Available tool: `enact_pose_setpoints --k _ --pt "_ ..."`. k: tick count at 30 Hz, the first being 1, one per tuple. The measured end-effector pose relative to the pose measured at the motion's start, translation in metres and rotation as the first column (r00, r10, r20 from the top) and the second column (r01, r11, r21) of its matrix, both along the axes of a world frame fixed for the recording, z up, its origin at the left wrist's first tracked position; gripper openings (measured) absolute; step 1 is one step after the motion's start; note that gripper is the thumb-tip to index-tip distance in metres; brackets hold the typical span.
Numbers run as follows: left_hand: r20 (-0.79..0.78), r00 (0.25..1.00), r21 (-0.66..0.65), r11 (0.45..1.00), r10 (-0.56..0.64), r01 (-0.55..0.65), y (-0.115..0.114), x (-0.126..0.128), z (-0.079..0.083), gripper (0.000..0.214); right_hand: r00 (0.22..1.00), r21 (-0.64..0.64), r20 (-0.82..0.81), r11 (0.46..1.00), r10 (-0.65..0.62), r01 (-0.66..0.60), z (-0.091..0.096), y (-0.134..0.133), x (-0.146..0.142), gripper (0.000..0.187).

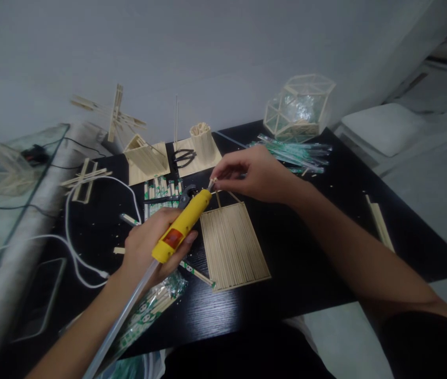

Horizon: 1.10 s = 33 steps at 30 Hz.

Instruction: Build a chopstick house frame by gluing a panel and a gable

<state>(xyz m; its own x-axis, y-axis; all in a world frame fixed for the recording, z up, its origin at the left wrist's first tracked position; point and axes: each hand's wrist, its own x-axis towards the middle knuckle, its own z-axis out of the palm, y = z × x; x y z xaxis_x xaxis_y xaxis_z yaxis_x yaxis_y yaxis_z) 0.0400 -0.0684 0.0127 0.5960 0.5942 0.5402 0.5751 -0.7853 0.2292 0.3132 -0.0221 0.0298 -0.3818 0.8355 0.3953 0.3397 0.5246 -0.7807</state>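
Observation:
My left hand (150,247) is closed around a yellow glue gun (182,225) with a clear glue stick trailing from its back. Its nozzle points up and right, almost touching the fingertips of my right hand (253,173). My right hand pinches a thin wooden stick (218,199) at the top edge of a flat panel of glued sticks (233,245), which lies on the black table (306,263).
Black scissors (184,156) and a cup of sticks (202,141) stand on a wooden board at the back. A stick polyhedron (300,108) sits far right beside green wrappers (298,152). White cable (73,237), wrapped chopsticks (160,192) and stick crosses (83,179) lie left.

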Motion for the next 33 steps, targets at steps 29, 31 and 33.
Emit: enact_pose_setpoints --k 29,31,33 --pt "-0.025 0.998 0.068 0.996 0.064 -0.063 -0.0002 0.0013 -0.0042 0.012 0.989 0.037 0.145 0.999 -0.040 0.035 0.0007 -0.0005 -0.0002 0.013" --pt "-0.054 0.992 0.048 0.993 0.111 -0.109 -0.0005 -0.0001 -0.0050 0.013 0.989 0.033 0.144 0.999 -0.040 0.035 0.0012 -0.0009 0.0000 0.014" --pt "-0.098 0.984 0.029 0.989 0.148 -0.146 -0.0008 -0.0013 -0.0046 0.016 0.989 0.027 0.140 0.999 -0.036 0.033 0.0018 -0.0014 0.0001 0.014"
